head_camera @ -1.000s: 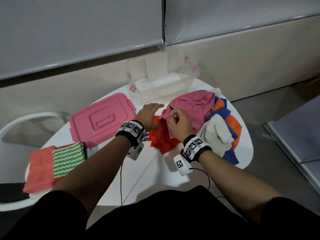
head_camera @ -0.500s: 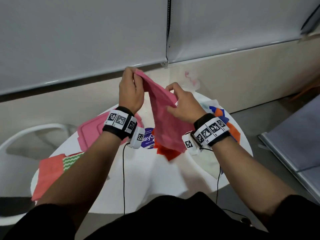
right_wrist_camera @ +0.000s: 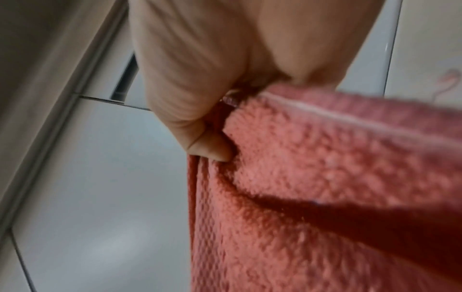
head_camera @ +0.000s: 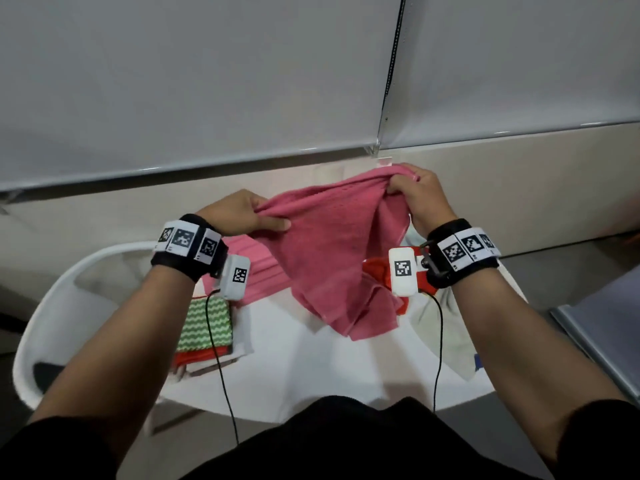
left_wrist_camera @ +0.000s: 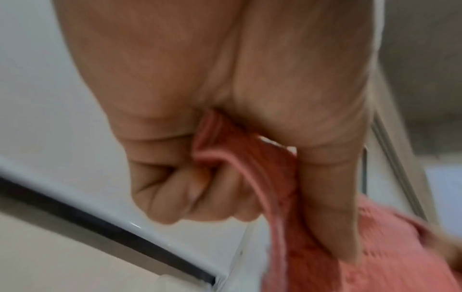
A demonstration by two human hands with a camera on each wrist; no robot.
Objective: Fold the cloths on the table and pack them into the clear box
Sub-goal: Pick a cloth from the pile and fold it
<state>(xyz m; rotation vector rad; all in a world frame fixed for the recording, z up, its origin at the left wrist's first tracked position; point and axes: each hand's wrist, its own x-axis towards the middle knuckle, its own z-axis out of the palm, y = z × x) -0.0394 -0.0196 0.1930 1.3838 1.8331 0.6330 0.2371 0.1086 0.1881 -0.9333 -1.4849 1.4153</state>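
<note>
A pink cloth (head_camera: 329, 258) hangs in the air above the white table (head_camera: 311, 368), stretched between both hands. My left hand (head_camera: 256, 216) grips its left top edge, the fingers curled round the cloth (left_wrist_camera: 250, 177). My right hand (head_camera: 405, 181) pinches the right top corner of the cloth (right_wrist_camera: 325, 177), a little higher and farther away. The cloth's lower end droops to just above the table. The clear box is almost wholly hidden behind the cloth and my right hand. A red cloth (head_camera: 377, 271) and a pale one (head_camera: 446, 327) lie on the table under my right wrist.
A stack of folded cloths topped by a green-and-white zigzag one (head_camera: 206, 323) sits at the table's left. The pink lid (head_camera: 256, 271) lies behind it. A white chair (head_camera: 52, 306) stands on the left, a grey panel (head_camera: 602, 327) on the right. Roller blinds hang ahead.
The pink cloth went from the pile on the table up into the air. My hands have since moved apart and spread it sideways, the left lower, the right out to the right.
</note>
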